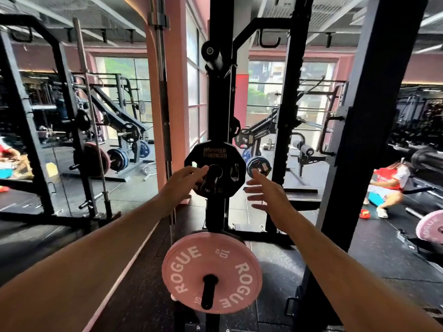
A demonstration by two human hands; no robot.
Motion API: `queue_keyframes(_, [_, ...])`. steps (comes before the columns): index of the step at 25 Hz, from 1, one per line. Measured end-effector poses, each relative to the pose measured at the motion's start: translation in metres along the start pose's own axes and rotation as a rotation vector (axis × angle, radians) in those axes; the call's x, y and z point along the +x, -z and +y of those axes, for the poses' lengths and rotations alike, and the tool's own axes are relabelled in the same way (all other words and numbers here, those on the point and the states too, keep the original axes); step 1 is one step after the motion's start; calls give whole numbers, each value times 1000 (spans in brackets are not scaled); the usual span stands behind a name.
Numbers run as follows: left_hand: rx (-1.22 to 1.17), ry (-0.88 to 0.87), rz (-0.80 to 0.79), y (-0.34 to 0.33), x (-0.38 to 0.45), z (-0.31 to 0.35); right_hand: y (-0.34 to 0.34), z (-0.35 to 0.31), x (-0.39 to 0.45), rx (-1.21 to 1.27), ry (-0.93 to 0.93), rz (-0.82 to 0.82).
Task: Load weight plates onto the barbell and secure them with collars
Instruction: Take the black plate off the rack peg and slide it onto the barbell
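A black Hammer Strength plate (217, 153) hangs on a storage peg of the black rack upright (220, 97) straight ahead. My left hand (182, 182) reaches to the plate's left edge, fingers spread and touching or nearly touching it. My right hand (266, 192) is open just right of the plate, apart from it. Below, a pink Rogue 10 kg plate (212, 271) sits on a lower peg. Neither hand holds anything. I see no collars.
A thick black rack post (374, 116) stands close on the right. A barbell (161, 80) stands upright by the pink pillar. A person in red sits on the floor at right (389, 185), near another pink plate (431, 227). Mirrors and machines fill the left.
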State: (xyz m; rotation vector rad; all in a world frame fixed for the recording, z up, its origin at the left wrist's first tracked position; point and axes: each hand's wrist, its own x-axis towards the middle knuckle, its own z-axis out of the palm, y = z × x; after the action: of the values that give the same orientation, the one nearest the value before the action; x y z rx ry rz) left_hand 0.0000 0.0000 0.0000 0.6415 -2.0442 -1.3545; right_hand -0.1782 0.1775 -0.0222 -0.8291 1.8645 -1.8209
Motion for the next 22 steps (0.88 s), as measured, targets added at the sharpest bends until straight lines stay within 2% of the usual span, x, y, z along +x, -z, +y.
queue_keyframes(7, [12,-14,118,20,88,-34,-19,4,95,-64,78,142])
queue_keyframes(10, [50,-30,117,25,139,-56,-32,9,136,-115,115,184])
queue_keyframes(17, [55,4,193,9,237,-107,-45,39,213,-222,52,217])
queue_keyframes(19, [-47,37,139,9,243,-113,-42,42,215,-210,55,208])
queue_keyframes(22, [-140,75,46,13,243,-108,-38,38,212,-150,14,100])
